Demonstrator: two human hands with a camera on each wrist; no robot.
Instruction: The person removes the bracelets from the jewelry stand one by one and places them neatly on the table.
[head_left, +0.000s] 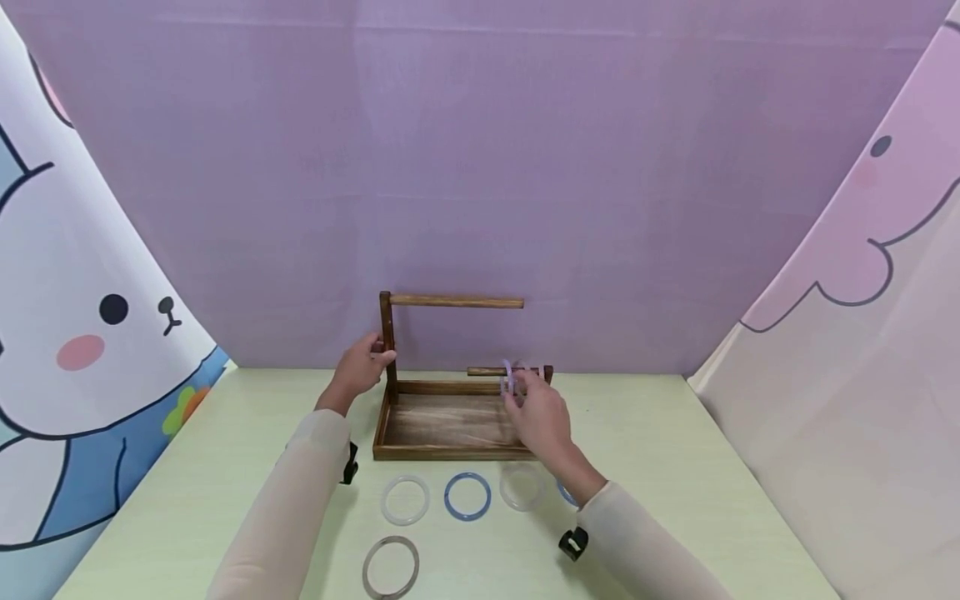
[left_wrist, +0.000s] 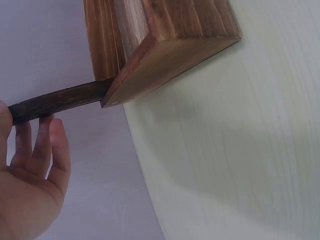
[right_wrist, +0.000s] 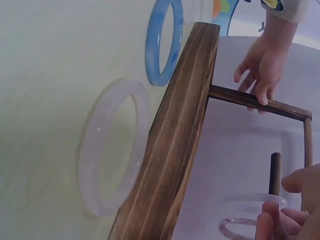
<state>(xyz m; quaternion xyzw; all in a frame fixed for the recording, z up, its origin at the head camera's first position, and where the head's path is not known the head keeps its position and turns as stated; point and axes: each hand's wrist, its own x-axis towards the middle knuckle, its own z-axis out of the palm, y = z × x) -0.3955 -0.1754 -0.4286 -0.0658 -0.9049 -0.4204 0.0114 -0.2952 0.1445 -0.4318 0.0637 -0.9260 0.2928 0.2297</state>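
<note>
A brown wooden rack with a tray base (head_left: 450, 453) stands at the back of the table. Its tall left post (head_left: 387, 329) is gripped by my left hand (head_left: 358, 368), thumb on one side and fingers on the other, as the left wrist view shows. My right hand (head_left: 542, 412) pinches a pale lilac bangle (head_left: 509, 379) on the short lower bar (head_left: 483, 372). The bar passes through this bangle (right_wrist: 250, 197), and its free end sticks out beyond. A second pale bangle (right_wrist: 225, 231) hangs farther along that bar, partly behind the fingers. The upper bar (head_left: 457, 301) carries nothing.
In front of the rack lie several bangles: a white one (head_left: 385, 500), a blue one (head_left: 447, 497), a pale translucent one (head_left: 504, 492), and another blue one (head_left: 566, 494) partly hidden by the right wrist. A grey-brown bangle (head_left: 367, 570) lies nearer. Behind hangs a purple cloth (head_left: 480, 167).
</note>
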